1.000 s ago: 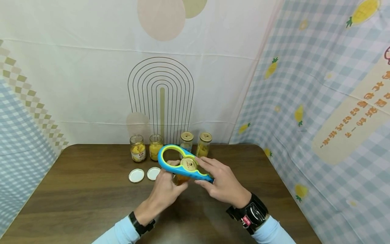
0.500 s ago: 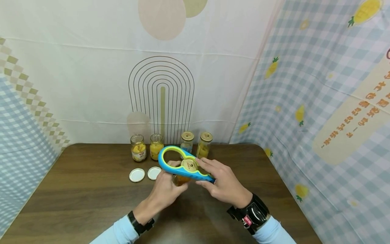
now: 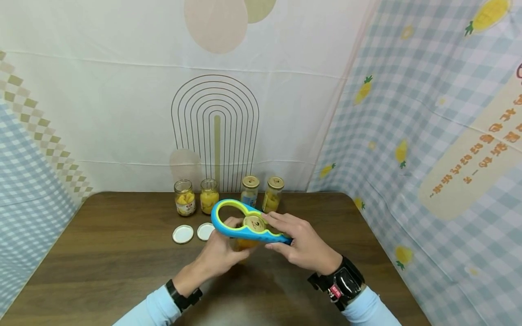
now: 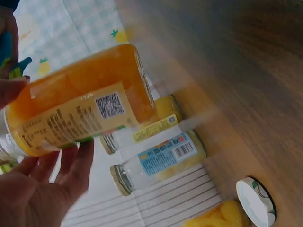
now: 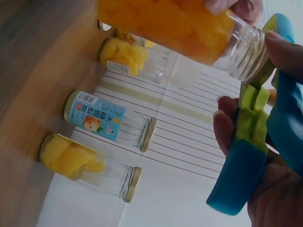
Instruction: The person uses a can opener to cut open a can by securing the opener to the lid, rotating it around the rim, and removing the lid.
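1. Blue-and-lime opener [image 3: 244,233]: the right hand [image 3: 303,240] grips its right end, thumb and fingers closed on opposite sides.
2. Mid-scene, the left hand [image 3: 216,256] curls thumb and fingers around the orange-filled jar [image 4: 80,97]; its gold lid [image 3: 254,223] shows inside the opener's frame.
3. Far and left, 2 uncapped jars [image 3: 185,201] stand behind 2 white lids [image 3: 182,234].
4. Right of these, 2 gold-capped jars [image 3: 272,199] stand upright.

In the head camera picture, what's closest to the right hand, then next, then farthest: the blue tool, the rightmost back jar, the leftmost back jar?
From the right hand:
1. Blue tool, in its grip.
2. Rightmost back jar, lidded, just beyond the hand.
3. Leftmost back jar, lidless, far to the left.
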`<state>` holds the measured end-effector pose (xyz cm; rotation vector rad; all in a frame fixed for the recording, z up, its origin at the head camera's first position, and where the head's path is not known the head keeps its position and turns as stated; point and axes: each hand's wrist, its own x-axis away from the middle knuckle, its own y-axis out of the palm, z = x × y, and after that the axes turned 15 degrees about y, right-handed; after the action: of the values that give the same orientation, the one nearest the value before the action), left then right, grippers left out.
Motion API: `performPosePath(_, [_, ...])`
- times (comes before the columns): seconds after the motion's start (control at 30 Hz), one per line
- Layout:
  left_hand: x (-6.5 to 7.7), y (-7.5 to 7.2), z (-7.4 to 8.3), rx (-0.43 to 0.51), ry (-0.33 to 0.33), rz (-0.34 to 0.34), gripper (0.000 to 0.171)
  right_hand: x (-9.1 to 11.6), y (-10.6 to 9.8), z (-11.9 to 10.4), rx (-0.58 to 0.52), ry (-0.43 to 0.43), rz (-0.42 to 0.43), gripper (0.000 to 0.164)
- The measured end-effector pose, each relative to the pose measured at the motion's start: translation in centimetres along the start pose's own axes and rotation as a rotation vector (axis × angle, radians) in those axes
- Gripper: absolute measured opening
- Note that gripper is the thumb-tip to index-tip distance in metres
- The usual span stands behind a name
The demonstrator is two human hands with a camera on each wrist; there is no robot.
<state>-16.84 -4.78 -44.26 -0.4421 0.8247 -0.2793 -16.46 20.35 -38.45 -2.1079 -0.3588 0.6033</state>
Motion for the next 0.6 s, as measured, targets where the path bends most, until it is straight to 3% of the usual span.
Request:
performPosePath(0.3, [0.44, -0.7, -0.76, 0.111, 0.011, -0.092, 0.061, -0.13, -0.14, 0.16, -0.045, -0.009, -0.033, 0.068])
performPosePath(0.6, [0.38, -0.74, -1.02, 0.093, 0.012, -0.069, 0.062, -0.18, 0.1, 0.21, -0.053, 0.004, -0.013, 0.068])
